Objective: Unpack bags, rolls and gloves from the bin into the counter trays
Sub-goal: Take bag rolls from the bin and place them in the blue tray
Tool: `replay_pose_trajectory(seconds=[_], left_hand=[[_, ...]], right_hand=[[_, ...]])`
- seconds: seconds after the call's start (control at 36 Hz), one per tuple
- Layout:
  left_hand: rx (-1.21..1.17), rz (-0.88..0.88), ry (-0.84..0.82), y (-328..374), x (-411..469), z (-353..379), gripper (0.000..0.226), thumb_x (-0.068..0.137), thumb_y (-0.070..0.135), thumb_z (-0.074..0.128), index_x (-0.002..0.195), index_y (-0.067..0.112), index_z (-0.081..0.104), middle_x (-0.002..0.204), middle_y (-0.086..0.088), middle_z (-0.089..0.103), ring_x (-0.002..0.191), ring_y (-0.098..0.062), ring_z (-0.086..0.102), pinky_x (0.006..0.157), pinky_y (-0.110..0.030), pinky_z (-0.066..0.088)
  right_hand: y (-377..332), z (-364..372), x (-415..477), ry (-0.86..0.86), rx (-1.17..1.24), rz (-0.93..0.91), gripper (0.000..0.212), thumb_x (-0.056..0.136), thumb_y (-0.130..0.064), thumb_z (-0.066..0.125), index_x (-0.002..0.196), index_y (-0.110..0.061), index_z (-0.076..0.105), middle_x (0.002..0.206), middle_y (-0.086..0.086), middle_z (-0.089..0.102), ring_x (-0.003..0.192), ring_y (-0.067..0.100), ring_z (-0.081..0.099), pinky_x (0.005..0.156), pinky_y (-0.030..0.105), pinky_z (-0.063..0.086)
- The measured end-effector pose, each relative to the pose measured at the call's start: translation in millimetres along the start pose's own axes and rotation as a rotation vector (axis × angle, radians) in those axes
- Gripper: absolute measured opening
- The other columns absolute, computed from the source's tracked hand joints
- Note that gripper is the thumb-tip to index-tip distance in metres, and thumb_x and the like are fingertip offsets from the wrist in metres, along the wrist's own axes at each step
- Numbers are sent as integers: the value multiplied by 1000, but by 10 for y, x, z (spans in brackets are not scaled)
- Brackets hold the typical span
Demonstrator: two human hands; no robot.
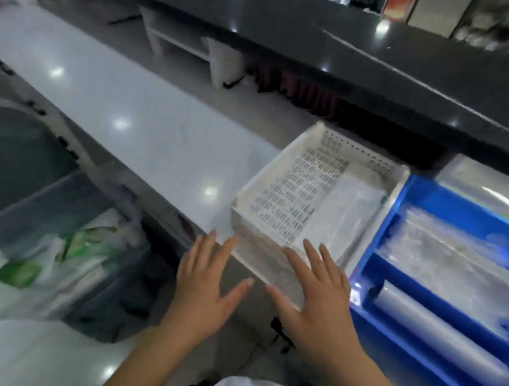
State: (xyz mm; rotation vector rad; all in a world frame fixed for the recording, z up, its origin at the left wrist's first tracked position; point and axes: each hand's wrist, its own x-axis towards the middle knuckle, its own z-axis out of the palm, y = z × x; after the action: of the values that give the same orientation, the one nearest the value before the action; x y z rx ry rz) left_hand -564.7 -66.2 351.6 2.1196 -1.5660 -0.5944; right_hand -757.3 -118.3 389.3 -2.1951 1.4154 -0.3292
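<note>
A white perforated tray [293, 178] sits on the pale counter with a flat stack of clear bags [346, 213] along its right side. To its right a blue divided tray [406, 198] holds clear plastic bags [456, 262] in the far compartment and a clear roll [441, 334] in the near one. A clear bin [54, 194] stands low at the left with white and green bags [56, 252] in it. My left hand [206, 286] hovers flat and spread just in front of the white tray. My right hand [321, 291] is spread over the tray's near edge. Neither holds anything.
The pale counter [122, 106] runs off to the far left. A dark raised ledge [358, 64] runs along behind it, with a white shelf unit [182, 39] beneath. A grey round container [1, 155] stands beside the bin.
</note>
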Motion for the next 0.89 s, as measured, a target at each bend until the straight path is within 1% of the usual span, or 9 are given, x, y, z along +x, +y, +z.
replay_pose_trajectory(seconds=[0.08,0.19,0.31,0.42,0.5,0.58,0.75,0.81,0.89], left_hand=[[-25,-117,41,-508,-133,-271,83,82,78,35,153,44,10,165,9,-6,150,-14,-10,123,-43,4],[-66,-288,73,-1185,-403,-537,77,88,70,42,153,45,9,164,10,-7,150,-14,-9,122,-45,6],[-116,-472,131,-1739,-716,-703,77,88,69,45,153,43,14,165,7,-2,151,-14,-5,122,-44,9],[-203,-627,136,-2068,-919,-805,75,89,65,47,153,40,17,165,4,1,151,-18,2,122,-42,13],[-258,-712,119,-2262,-935,-843,73,90,62,49,152,41,17,165,1,3,151,-18,3,122,-39,13],[-310,-773,120,-2472,-917,-871,73,89,63,49,152,43,17,165,4,2,151,-16,2,121,-40,14],[-331,-897,111,-2955,-823,-1125,71,90,60,52,150,44,19,164,7,6,151,-17,5,120,-39,14],[-353,-948,124,-3132,-744,-1261,71,89,60,53,150,44,21,164,6,9,150,-16,7,121,-38,14],[-422,-1018,124,-3386,-522,-1494,70,88,59,56,148,46,24,163,7,13,149,-13,11,121,-37,16]], right_hand=[[-453,367,161,-73,-1,-91,80,78,-85,20,146,-45,33,162,-10,18,151,16,6,120,45,9],[-984,867,343,-220,-2,-181,74,79,-80,25,146,-48,28,162,-13,14,151,13,2,120,44,6],[-1426,1228,495,-333,-19,-253,76,76,-82,25,145,-49,30,162,-14,15,151,12,3,120,47,12],[-1708,1451,661,-427,-57,-308,77,76,-84,25,145,-49,31,161,-16,15,150,11,4,120,48,14],[-1861,1626,861,-504,-94,-315,68,84,-76,39,146,-47,32,162,-13,17,150,12,7,119,45,15],[-2013,1831,1096,-570,-128,-321,64,88,-66,48,146,-45,32,162,-11,19,150,14,9,120,47,16],[-2452,2424,1784,-708,-228,-378,70,88,-67,44,150,-41,26,163,-3,18,150,20,10,118,46,16],[-2656,2596,2056,-744,-221,-417,71,87,-68,43,149,-39,29,161,-3,23,149,20,15,118,47,17],[-2935,2839,2485,-761,-168,-452,77,77,-71,35,144,-35,41,153,-4,39,143,18,30,115,46,25]])
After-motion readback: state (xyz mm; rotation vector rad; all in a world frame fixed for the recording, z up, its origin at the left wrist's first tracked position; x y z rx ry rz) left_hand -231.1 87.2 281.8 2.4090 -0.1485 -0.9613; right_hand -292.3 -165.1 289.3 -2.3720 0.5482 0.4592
